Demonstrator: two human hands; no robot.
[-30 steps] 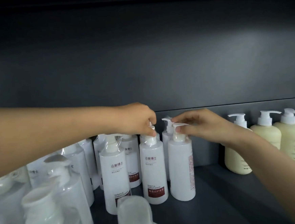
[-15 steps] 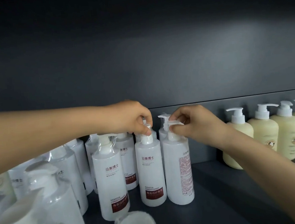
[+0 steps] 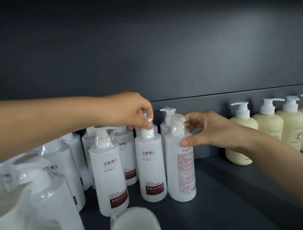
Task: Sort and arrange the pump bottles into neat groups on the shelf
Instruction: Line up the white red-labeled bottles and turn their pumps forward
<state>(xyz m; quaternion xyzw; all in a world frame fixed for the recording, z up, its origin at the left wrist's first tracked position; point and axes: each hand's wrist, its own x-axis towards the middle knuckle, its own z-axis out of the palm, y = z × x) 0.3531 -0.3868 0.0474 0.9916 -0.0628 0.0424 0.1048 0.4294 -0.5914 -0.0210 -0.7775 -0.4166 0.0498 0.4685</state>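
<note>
Several tall white pump bottles with dark red labels stand on the dark shelf (image 3: 226, 199). My left hand (image 3: 128, 111) pinches the pump head of the middle white bottle (image 3: 151, 169), whose label faces me. My right hand (image 3: 206, 128) wraps the neck and shoulder of the white bottle (image 3: 181, 167) just to its right, which shows its small-print back side. The two bottles stand upright and almost touch. A third labelled white bottle (image 3: 109, 176) stands to the left, wrapped in clear film.
Several cream-coloured pump bottles (image 3: 239, 140) line the back right of the shelf. More white bottles (image 3: 53, 186) crowd the left and near foreground, blurred. A dark back wall (image 3: 142, 52) rises behind. Bare shelf floor lies between the white and cream groups.
My right hand has slid from the pump head down to the neck and shoulder of its bottle, and the pump head now shows. My left hand stays on its pump.
</note>
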